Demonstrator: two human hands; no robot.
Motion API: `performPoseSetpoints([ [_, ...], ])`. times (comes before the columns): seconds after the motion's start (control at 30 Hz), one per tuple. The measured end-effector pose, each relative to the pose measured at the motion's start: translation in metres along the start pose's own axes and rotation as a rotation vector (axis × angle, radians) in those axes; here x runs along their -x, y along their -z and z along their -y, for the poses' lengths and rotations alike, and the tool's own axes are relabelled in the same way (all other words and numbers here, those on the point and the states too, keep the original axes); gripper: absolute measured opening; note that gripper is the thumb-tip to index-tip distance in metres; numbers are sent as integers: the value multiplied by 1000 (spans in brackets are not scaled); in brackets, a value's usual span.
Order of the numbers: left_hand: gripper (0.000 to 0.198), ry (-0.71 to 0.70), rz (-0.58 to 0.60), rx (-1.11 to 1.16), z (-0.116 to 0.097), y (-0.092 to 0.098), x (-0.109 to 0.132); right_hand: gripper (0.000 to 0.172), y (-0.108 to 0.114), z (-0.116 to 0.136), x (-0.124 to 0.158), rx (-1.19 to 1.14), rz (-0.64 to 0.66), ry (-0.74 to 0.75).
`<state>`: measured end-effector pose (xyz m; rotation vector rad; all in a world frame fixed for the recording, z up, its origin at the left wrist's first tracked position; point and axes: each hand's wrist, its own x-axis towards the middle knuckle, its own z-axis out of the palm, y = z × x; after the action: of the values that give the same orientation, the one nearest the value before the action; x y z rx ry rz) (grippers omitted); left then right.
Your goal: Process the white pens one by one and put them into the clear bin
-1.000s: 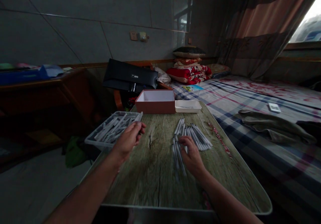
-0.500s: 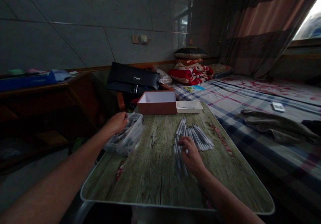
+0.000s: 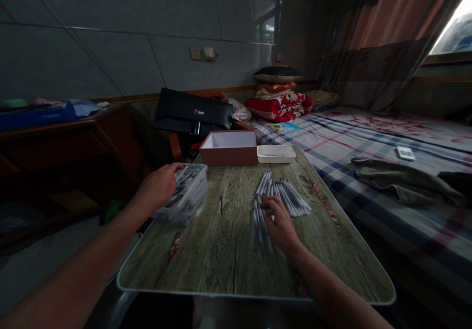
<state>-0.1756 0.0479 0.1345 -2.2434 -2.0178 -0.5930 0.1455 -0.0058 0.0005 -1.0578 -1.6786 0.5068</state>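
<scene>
At the table's left edge is a clear plastic box (image 3: 190, 198) with a jumble of small greyish pieces in it. My left hand (image 3: 162, 186) lies over the box's left rim, fingers bent inward toward the pieces; whatever the fingertips hold is hidden. Slim grey-white pen-like sticks (image 3: 291, 198) are fanned out on the right half of the table. Over the left part of this group, my right hand (image 3: 278, 218) has its fingers curled down onto more sticks (image 3: 258, 225), which look smeared by motion.
A brown open box (image 3: 228, 157) and a shallow white tray (image 3: 276, 154) stand at the far end of the wood-patterned table (image 3: 221, 250). Behind them a black monitor (image 3: 195, 112) leans. A bed (image 3: 332, 147) runs along the right; a wooden desk (image 3: 73, 132) stands left.
My left hand has shifted slightly left and nearer to me along the box's rim. My right hand stays over the sticks. The whole view has moved a little.
</scene>
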Motion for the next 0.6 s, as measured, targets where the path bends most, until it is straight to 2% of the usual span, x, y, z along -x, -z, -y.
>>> performPoseSetpoints([
  [0.1,30,-130,-97,99,-29,0,23,37,1,2,-2,9,-27,-15],
  [0.2,27,-223,20,229,-62,-19,49,35,2,2,-3,1,-62,-37],
  [0.33,20,-180,249,279,-105,-69,74,35,2,0,-3,-5,-86,-62],
  [0.43,16,-137,344,241,-132,-106,84,34,2,-2,-3,1,-94,-65],
  [0.5,17,-88,393,200,-144,-123,87,34,2,-2,-2,10,-97,-68],
  [0.6,27,-38,432,173,-151,-135,89,34,2,-1,-2,19,-95,-65],
])
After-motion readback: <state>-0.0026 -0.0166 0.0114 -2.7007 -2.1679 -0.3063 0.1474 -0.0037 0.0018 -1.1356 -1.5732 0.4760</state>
